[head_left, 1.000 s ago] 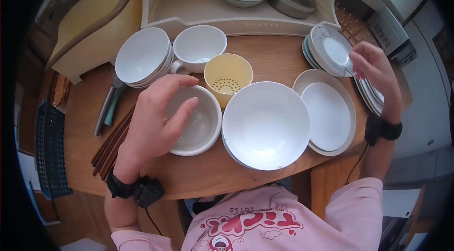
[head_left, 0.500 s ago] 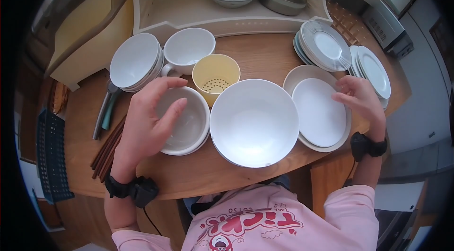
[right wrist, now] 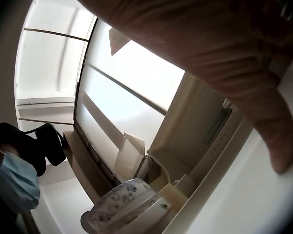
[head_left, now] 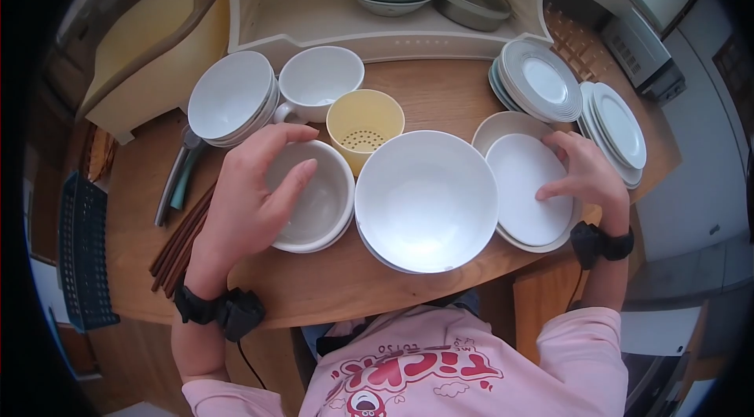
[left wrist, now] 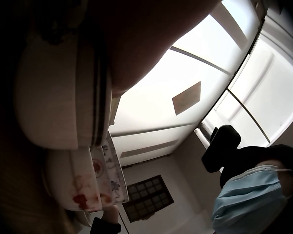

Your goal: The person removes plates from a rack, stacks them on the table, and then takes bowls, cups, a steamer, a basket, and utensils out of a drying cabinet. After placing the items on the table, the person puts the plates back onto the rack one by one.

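Left hand open over round beige bowl, lower fingers hidden; right hand at white oval dish inside beige dish, can't tell if gripping

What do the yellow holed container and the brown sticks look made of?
The yellow holed container looks like smooth plastic, low in shine, going by its even colour and round holes; coated metal is possible. The brown sticks are probably wood with a satin finish: slim, straight and dark reddish-brown.
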A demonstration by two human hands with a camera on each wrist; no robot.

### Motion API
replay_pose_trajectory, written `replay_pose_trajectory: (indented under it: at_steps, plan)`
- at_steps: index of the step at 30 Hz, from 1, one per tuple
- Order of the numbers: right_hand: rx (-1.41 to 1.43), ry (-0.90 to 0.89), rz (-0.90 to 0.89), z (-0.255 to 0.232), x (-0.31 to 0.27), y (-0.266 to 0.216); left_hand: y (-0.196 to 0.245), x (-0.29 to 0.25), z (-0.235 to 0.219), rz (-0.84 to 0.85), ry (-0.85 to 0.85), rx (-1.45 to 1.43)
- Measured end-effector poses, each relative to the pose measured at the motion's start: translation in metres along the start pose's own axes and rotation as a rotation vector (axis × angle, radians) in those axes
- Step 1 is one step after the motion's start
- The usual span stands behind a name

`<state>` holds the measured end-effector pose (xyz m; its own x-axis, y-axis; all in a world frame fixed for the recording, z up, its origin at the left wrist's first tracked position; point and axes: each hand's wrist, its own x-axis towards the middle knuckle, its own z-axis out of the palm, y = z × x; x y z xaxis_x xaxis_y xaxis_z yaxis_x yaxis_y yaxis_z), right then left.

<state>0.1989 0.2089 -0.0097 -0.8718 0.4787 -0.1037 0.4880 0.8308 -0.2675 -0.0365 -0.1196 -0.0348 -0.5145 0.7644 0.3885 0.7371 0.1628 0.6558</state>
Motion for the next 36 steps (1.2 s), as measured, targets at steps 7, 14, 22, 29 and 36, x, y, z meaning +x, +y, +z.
replay_pose_trajectory:
  at_steps: [7, 14, 22, 29, 36]
  plan:
    - [0.056, -0.022, -0.003, 0.002, 0.009, -0.001, -0.003, 0.0, -0.001, 0.013, -0.025, 0.019]
    - [0.072, -0.018, 0.04, 0.002, 0.012, 0.0, -0.004, -0.001, 0.0, -0.015, -0.016, -0.004]
    - [0.13, 0.013, 0.093, 0.006, 0.012, 0.001, -0.006, 0.0, 0.0, 0.022, 0.002, 0.019]
    - [0.097, -0.047, -0.043, 0.006, 0.009, 0.004, -0.005, 0.0, 0.0, 0.013, -0.003, 0.004]
    - [0.083, -0.077, -0.001, 0.006, 0.012, 0.004, -0.007, -0.001, -0.001, 0.019, -0.005, 0.016]
